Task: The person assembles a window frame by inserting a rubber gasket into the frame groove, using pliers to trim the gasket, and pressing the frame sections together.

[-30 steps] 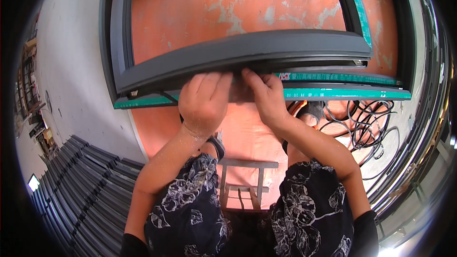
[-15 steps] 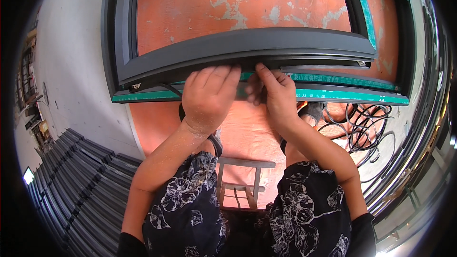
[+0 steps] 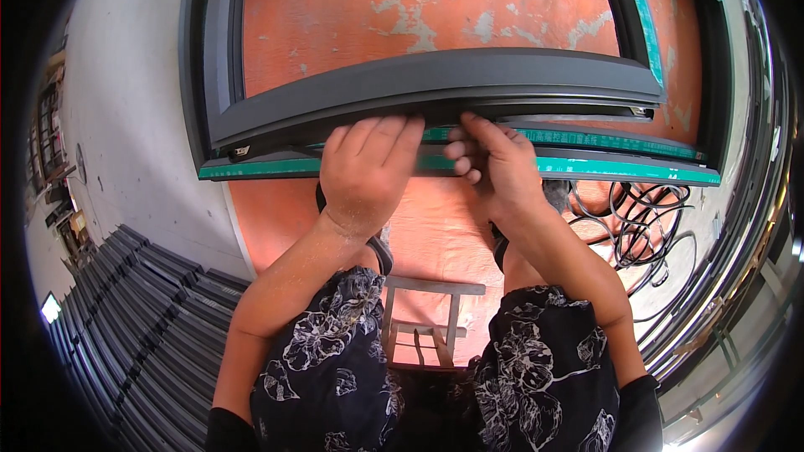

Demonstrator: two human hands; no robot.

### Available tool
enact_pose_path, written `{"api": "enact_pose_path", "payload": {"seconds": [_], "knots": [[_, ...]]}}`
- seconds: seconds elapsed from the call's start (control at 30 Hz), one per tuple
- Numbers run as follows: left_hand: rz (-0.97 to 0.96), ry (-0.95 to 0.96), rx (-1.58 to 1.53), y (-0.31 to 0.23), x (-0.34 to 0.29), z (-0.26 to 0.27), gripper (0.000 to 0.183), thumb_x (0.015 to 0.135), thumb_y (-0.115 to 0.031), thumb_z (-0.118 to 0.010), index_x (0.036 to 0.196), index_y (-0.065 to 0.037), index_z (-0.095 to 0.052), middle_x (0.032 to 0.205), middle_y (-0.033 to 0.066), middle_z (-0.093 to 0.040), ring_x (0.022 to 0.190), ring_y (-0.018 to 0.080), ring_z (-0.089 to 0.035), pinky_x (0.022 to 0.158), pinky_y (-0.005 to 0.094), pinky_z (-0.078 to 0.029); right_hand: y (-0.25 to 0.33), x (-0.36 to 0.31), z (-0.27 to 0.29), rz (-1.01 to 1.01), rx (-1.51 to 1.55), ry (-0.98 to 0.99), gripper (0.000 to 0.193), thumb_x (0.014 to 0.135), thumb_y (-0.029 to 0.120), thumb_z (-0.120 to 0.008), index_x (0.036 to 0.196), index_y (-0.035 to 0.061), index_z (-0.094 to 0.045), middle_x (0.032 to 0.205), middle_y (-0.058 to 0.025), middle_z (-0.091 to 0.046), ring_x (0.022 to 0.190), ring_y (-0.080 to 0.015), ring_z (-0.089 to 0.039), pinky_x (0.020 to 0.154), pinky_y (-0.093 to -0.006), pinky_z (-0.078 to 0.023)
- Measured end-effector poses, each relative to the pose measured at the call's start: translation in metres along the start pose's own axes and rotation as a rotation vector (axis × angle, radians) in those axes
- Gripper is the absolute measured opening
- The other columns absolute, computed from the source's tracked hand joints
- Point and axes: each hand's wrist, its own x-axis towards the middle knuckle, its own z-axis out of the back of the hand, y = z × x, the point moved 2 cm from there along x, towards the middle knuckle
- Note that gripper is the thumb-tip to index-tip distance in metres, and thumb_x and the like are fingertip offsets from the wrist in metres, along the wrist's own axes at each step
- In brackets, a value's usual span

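A dark grey window sash (image 3: 444, 74) lies within a larger outer frame (image 3: 289, 169) that carries green film strips. At the sash's near edge, my left hand (image 3: 367, 169) is closed with its fingers together and pressed against the black underside. Its thumb and fingertips are hidden. Just to the right, my right hand (image 3: 505, 163) has its thumb at the same edge and its other fingers curled beneath. Whatever lies between them is too small to make out. Metal hardware (image 3: 641, 111) shows at the right end of the sash edge, and another small fitting (image 3: 241, 151) at the left end.
Worn orange flooring (image 3: 435, 234) lies under the frame. Black cable (image 3: 641, 222) is coiled on the right. Dark profiles (image 3: 151, 326) are stacked at the lower left, and long profiles line the right side. A small stool (image 3: 431, 288) stands between my legs.
My right hand has shifted slightly right along the sash edge, and its curled fingers show more clearly. My left hand stays in nearly the same place, slightly blurred.
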Motion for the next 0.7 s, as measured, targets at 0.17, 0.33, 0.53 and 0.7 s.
{"api": "enact_pose_path", "payload": {"seconds": [0.17, 0.33, 0.53, 0.7], "knots": [[-0.013, -0.004, -0.032, 0.005, -0.002, -0.001, 0.03, 0.07, -0.007, -0.071, 0.1, -0.007, -0.067, 0.092, 0.0028, -0.063, 0.081, 0.0198, -0.06, 0.069, 0.0323, -0.044, -0.001, 0.001, 0.004, 0.058, -0.01, -0.026, 0.025, 0.088, 0.024, -0.062, 0.082, 0.0007, -0.061, 0.065, -0.0074, -0.063, 0.05, -0.0116, -0.055, 0.045, -0.0206, -0.039], [-0.037, -0.078, -0.023, 0.014, -0.009, 0.001, 0.032, 0.068, -0.004, -0.068, 0.1, -0.007, -0.067, 0.092, 0.0033, -0.063, 0.08, 0.0201, -0.06, 0.068, 0.0319, -0.045, -0.01, 0.005, 0.006, 0.139, -0.043, -0.037, 0.024, 0.086, 0.026, -0.066, 0.084, 0.0021, -0.061, 0.069, -0.0072, -0.064, 0.055, -0.0126, -0.058, 0.05, -0.0213, -0.044], [-0.028, -0.098, -0.042, 0.013, -0.009, -0.002, 0.034, 0.065, -0.002, -0.063, 0.099, -0.007, -0.068, 0.091, 0.0036, -0.063, 0.079, 0.02, -0.06, 0.068, 0.0321, -0.045, -0.015, 0.017, 0.0, 0.236, -0.055, 0.073, 0.025, 0.088, 0.024, -0.065, 0.094, -0.0002, -0.064, 0.081, -0.0103, -0.067, 0.07, -0.0158, -0.064, 0.06, -0.0258, -0.05], [-0.007, -0.065, -0.032, 0.011, -0.006, 0.001, 0.033, 0.065, -0.003, -0.061, 0.097, -0.006, -0.068, 0.089, 0.0033, -0.062, 0.078, 0.0202, -0.059, 0.067, 0.0326, -0.045, -0.019, 0.023, 0.005, 0.284, -0.082, 0.139, 0.024, 0.089, 0.022, -0.064, 0.096, -0.0012, -0.064, 0.084, -0.0112, -0.068, 0.071, -0.0156, -0.064, 0.06, -0.0261, -0.05]]}}
